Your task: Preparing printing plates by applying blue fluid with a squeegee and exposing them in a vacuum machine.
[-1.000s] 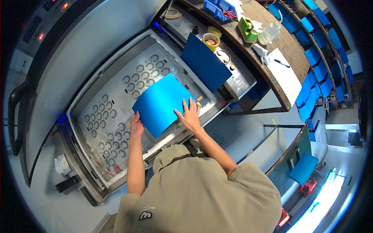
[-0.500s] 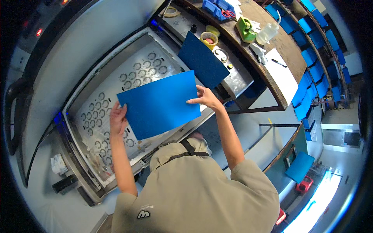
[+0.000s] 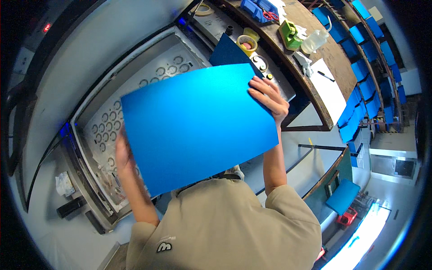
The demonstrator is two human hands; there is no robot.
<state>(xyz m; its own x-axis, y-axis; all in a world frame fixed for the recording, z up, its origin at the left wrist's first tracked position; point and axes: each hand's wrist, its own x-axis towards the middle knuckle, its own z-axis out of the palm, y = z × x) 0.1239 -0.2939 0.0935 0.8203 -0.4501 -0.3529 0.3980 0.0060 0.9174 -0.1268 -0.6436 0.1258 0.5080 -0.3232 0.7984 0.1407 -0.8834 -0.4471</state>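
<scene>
A bright blue rectangular sheet (image 3: 198,130) is held up toward me, tilted, between my two hands. My right hand (image 3: 271,98) is closed on its right edge near the far corner, fingers lying across the front face. At the sheet's left edge is my left hand (image 3: 123,155), slightly blurred, its fingertips partly hidden by the sheet. Beneath lies the pale bed (image 3: 92,155) of an opened machine, bearing film with dark ring patterns; the sheet covers much of it. A darker blue sheet (image 3: 225,50) leans beyond, partly covered by the held one.
The machine's raised lid (image 3: 108,40) stands at the left. On the far-right wooden table (image 3: 339,58) are a green tape dispenser (image 3: 290,36), a squeeze bottle (image 3: 314,41), red scissors (image 3: 270,16) and white paper with a pen. Tape rolls (image 3: 246,44) sit on the machine's side panel. Racks (image 3: 360,69) hold blue sheets.
The blue sheet has come up closer to me and looks larger. My right hand has shifted right and now lays its fingers over the front face. My left hand has moved slightly left and nearer.
</scene>
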